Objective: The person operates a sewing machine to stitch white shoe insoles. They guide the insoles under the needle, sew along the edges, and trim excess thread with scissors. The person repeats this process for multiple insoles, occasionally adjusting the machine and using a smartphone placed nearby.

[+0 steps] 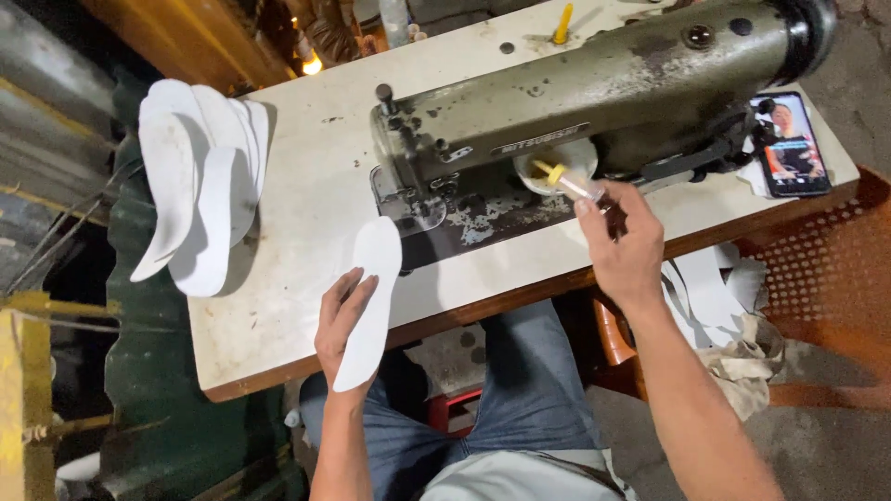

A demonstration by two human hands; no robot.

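White insole piece (pixel 368 301) lay at the table's (pixel 278 315) front edge, tip just short of the sewing machine (pixel 575 102). Your left hand (pixel 340 325) lay flat on it, fingers extended. Your right hand (pixel 624 243) was closed around a small yellow-capped brush (pixel 568 180) over the machine bed. Stack of white insoles (pixel 200 176) sat far left, phone (pixel 791 144) far right.

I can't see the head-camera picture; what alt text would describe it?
A seated person's left hand presses a white sole-shaped cutout on a cream worktable, while the right hand holds a small yellow-tipped brush beside an olive-green metal sewing machine. More white cutouts are stacked at left.
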